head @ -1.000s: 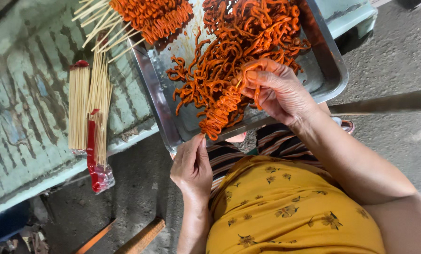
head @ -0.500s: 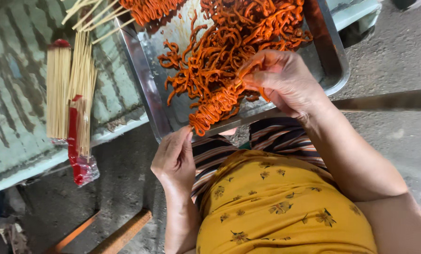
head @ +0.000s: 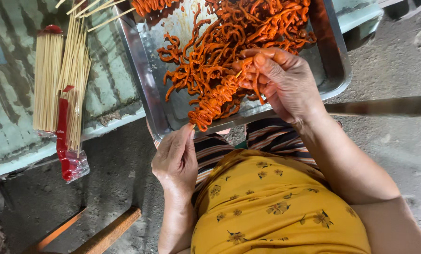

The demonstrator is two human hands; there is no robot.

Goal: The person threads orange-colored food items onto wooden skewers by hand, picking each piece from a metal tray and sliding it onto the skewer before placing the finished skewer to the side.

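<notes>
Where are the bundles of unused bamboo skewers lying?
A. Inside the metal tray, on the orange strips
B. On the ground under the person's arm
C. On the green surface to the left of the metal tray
C: the bamboo skewers lie on the green surface, left of the metal tray.
</notes>
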